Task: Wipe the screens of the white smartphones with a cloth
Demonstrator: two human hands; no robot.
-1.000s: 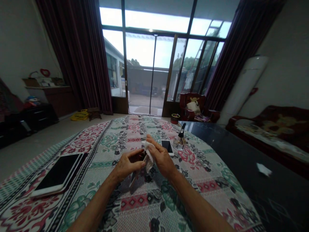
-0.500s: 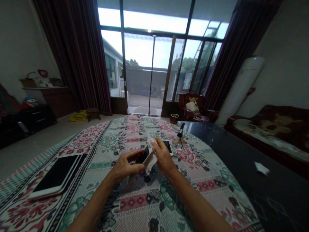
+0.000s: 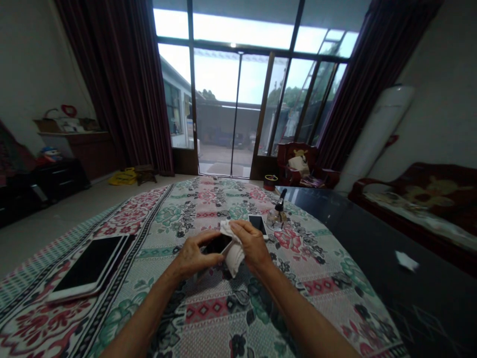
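My left hand [image 3: 193, 255] grips a smartphone [image 3: 219, 243] with a dark screen, thumb along the near edge and fingers along the far one. At the phone's right end, my right hand [image 3: 253, 244] pinches a crumpled white tissue [image 3: 234, 257] that wraps the edge and hangs down below it. Both hands are above the patterned tablecloth [image 3: 206, 311]. Just beyond my right hand lies a second phone [image 3: 258, 225], white-framed with a dark screen. Beside it stands a clear glass bottle [image 3: 277, 219] with a black top.
Two stacked white-framed tablets [image 3: 87, 268] lie on the cloth at the left. A glossy black tabletop [image 3: 367, 258] adjoins on the right, with a piece of white paper [image 3: 407, 261] on it. A wooden chair [image 3: 298, 166] and glass doors are beyond.
The phone has tilted flatter in my left hand. My right hand has shifted slightly down with the tissue, which now hangs lower. The view has turned a little to the left.
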